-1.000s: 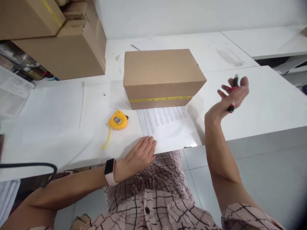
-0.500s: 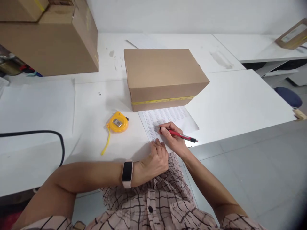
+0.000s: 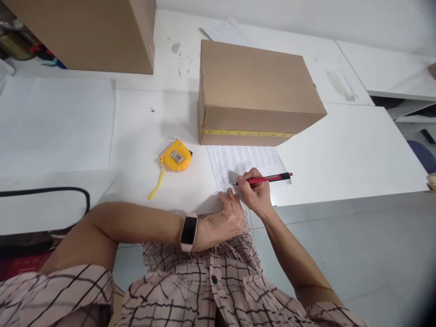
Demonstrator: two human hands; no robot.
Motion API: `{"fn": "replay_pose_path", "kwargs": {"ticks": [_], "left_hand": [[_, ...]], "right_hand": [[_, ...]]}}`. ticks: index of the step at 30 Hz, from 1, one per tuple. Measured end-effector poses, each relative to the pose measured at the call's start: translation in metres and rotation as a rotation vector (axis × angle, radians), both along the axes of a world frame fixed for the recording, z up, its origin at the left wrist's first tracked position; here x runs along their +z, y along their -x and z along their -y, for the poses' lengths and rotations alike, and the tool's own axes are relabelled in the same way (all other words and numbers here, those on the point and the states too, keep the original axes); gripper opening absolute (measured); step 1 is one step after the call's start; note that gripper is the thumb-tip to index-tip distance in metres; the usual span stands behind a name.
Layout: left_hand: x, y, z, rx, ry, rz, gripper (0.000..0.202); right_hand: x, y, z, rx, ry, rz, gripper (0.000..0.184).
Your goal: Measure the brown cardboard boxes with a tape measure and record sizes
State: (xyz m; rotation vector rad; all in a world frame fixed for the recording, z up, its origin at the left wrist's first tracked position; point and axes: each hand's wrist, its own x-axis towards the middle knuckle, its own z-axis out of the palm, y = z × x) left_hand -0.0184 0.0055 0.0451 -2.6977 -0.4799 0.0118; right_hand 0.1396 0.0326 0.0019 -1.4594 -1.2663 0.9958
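Observation:
My right hand point(image 3: 258, 194) is closed around a red and black pen point(image 3: 269, 178). Its tip points left, at or just above a printed sheet point(image 3: 245, 158) covered in small rows of text. Along the sheet's near edge lie the fingertips of my left hand point(image 3: 221, 223), fingers slightly apart and holding nothing. A brown cardboard box point(image 3: 259, 81) covers the sheet's far part, and a yellow strip runs along the box's front side. To the left of the sheet rests a yellow tape measure point(image 3: 177, 156) with a yellow wrist strap.
A large cardboard box point(image 3: 102, 36) stands at the back left. White paper point(image 3: 54, 122) covers the table's left part, and a black cable point(image 3: 68, 188) curves near the left edge. Another paper point(image 3: 228, 32) lies behind the box. The white table point(image 3: 354, 154) ends at the right above a tiled floor.
My view has shifted, so the table things appear higher and mostly further right. The pen now lies flatter, its back end raised. My left fingers reach further out on the sheet's edge.

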Motion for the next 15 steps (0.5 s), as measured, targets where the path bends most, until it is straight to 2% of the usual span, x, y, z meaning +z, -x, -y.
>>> {"fn": "replay_pose_path", "kwargs": {"ticks": [4, 12, 15], "left_hand": [[-0.0001, -0.0011, 0.0002, -0.003, -0.042, -0.012, 0.033], [-0.0025, 0.0001, -0.0002, -0.012, -0.046, 0.025, 0.031], [-0.0051, -0.0001, 0.0006, 0.010, 0.006, 0.064, 0.029]], "right_hand": [[0.0035, 0.0025, 0.0043, 0.077, 0.053, -0.047, 0.023], [-0.0019, 0.0075, 0.0092, -0.027, 0.041, -0.029, 0.030], [-0.0036, 0.0078, 0.0095, -0.047, 0.057, -0.028, 0.031]]}}
